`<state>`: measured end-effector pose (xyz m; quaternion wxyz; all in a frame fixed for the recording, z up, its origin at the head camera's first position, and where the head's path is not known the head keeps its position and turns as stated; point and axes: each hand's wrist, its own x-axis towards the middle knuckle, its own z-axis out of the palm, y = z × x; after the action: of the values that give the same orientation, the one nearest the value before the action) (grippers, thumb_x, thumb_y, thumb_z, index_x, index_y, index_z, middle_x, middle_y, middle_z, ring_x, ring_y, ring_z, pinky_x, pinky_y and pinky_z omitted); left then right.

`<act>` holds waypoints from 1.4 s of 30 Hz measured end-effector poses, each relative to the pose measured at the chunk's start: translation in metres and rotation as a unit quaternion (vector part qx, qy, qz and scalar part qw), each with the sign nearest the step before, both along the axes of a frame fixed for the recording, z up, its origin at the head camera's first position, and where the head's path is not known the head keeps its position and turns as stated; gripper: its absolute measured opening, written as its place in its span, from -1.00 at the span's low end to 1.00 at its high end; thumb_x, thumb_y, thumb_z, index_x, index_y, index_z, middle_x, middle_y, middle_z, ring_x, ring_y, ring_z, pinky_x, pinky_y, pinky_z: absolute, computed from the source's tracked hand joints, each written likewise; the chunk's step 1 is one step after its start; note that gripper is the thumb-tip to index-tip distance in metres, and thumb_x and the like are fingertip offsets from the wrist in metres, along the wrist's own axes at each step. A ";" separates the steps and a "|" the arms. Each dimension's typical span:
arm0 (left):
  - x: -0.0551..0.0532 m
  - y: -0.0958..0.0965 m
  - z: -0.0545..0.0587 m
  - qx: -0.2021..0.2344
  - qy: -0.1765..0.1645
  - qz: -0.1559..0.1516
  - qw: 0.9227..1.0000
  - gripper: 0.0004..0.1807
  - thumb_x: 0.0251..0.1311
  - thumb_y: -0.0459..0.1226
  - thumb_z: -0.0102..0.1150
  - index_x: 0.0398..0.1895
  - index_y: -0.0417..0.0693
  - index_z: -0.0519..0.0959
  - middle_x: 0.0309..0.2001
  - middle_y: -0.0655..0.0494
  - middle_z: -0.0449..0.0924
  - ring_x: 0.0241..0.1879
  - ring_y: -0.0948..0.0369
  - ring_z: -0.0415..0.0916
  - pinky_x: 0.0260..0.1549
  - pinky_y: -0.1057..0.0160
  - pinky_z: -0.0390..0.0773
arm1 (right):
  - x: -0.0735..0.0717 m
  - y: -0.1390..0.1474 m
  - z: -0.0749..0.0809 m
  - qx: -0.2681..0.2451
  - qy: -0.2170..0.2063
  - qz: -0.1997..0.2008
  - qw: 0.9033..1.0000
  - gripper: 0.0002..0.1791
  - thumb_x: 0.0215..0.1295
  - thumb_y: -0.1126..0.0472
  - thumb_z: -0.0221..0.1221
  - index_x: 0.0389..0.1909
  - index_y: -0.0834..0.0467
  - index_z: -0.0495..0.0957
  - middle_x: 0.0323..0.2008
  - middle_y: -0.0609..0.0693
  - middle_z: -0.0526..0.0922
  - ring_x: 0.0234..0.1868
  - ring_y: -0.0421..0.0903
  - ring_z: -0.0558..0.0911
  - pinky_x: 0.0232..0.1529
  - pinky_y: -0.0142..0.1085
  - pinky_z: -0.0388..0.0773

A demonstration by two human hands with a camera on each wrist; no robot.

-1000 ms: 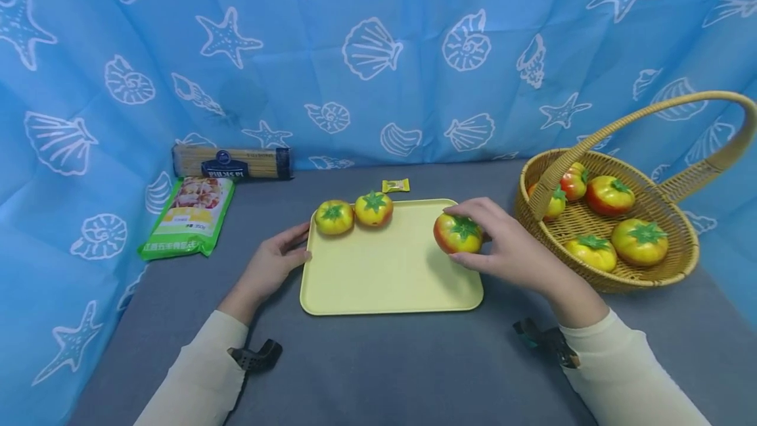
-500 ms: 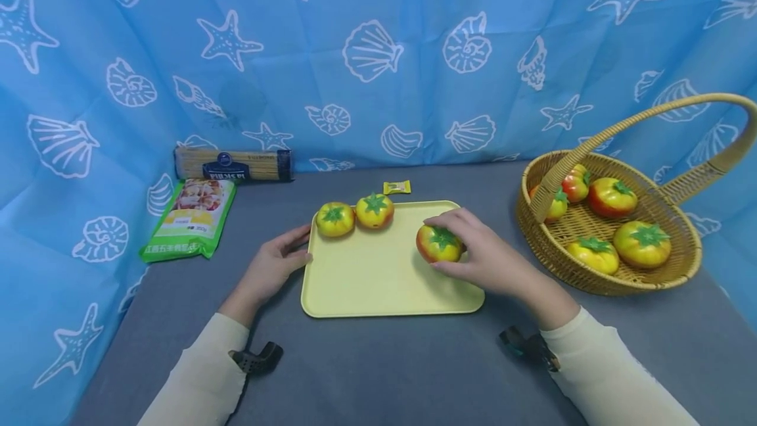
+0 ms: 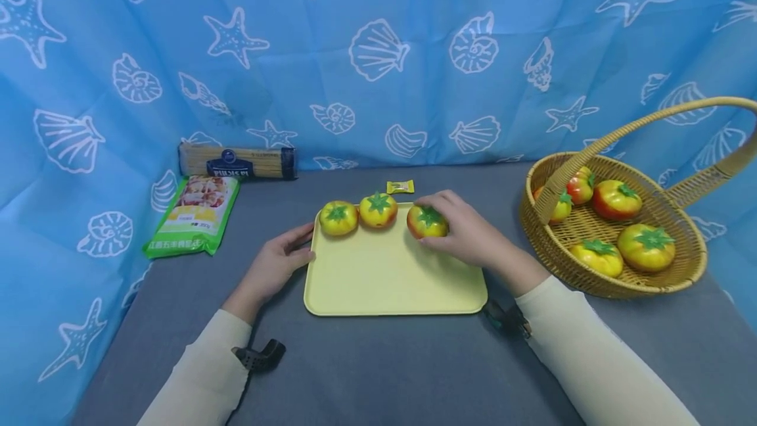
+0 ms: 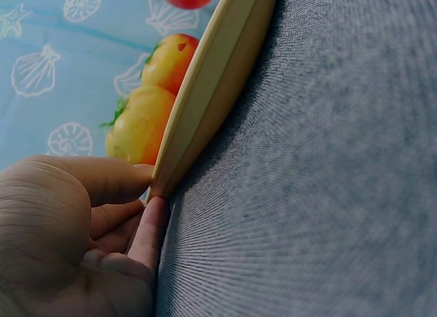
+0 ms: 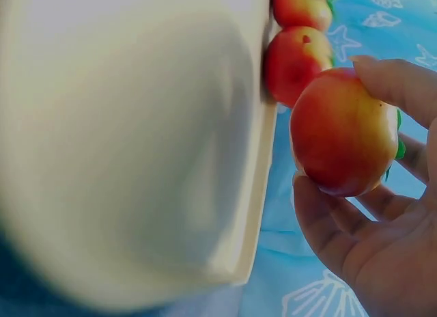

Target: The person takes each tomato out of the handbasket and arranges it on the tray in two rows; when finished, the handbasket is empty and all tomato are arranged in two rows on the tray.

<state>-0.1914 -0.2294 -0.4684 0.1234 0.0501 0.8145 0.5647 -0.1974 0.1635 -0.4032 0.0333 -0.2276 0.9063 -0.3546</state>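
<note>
In the head view my right hand (image 3: 467, 232) holds a yellow-red tomato (image 3: 427, 221) with a green leafy top above the right back part of a pale yellow tray (image 3: 393, 281). The right wrist view shows thumb and fingers around this tomato (image 5: 345, 132), apart from the tray surface. Two more tomatoes stand side by side along the tray's back edge, a left tomato (image 3: 338, 218) and another tomato (image 3: 378, 210). My left hand (image 3: 278, 265) pinches the tray's left rim; in the left wrist view its thumb and a finger meet at the rim (image 4: 158, 184).
A wicker basket (image 3: 609, 289) with a tall handle and several tomatoes stands at the right. A small yellow packet (image 3: 400, 187) lies behind the tray. At the back left are a spaghetti pack (image 3: 260, 163) and a green food bag (image 3: 192, 219). A blue curtain (image 3: 319, 51) hangs behind.
My right hand has carried the tomato leftward over the tray and then toward its back edge, nearer the other two. My left hand has stayed at the tray's left rim.
</note>
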 end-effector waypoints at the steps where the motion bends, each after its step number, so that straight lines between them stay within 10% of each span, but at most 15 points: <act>1: 0.000 0.000 0.000 0.002 0.001 -0.003 1.000 -0.25 0.49 -0.32 0.33 0.69 -0.12 0.32 0.55 -0.11 0.41 0.44 -0.02 0.46 0.39 0.05 0.49 | -0.003 -0.001 -0.001 0.004 -0.005 -0.003 1.000 -0.22 0.29 0.22 0.54 0.51 0.19 0.49 0.27 0.22 0.48 0.17 0.16 0.55 0.20 0.13 0.61; 21: 0.001 0.004 0.003 0.003 -0.004 0.000 1.000 -0.27 0.49 -0.34 0.30 0.68 -0.13 0.32 0.54 -0.11 0.42 0.40 -0.01 0.52 0.34 0.05 0.54 | -0.040 -0.017 -0.007 0.038 -0.052 -0.028 0.998 -0.17 0.31 0.18 0.54 0.56 0.18 0.43 0.35 0.29 0.40 0.29 0.23 0.48 0.34 0.19 0.49; 42: 0.001 0.003 0.004 0.000 -0.005 0.001 1.000 -0.26 0.48 -0.32 0.32 0.68 -0.10 0.33 0.54 -0.10 0.42 0.40 -0.02 0.52 0.36 0.02 0.53 | -0.046 -0.022 -0.018 0.018 -0.067 -0.052 0.996 -0.09 0.30 0.11 0.55 0.61 0.18 0.37 0.32 0.29 0.39 0.24 0.23 0.50 0.33 0.22 0.52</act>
<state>-0.1907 -0.2261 -0.4648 0.1270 0.0466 0.8142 0.5646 -0.2429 0.1417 -0.4216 0.0796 -0.1558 0.9188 -0.3538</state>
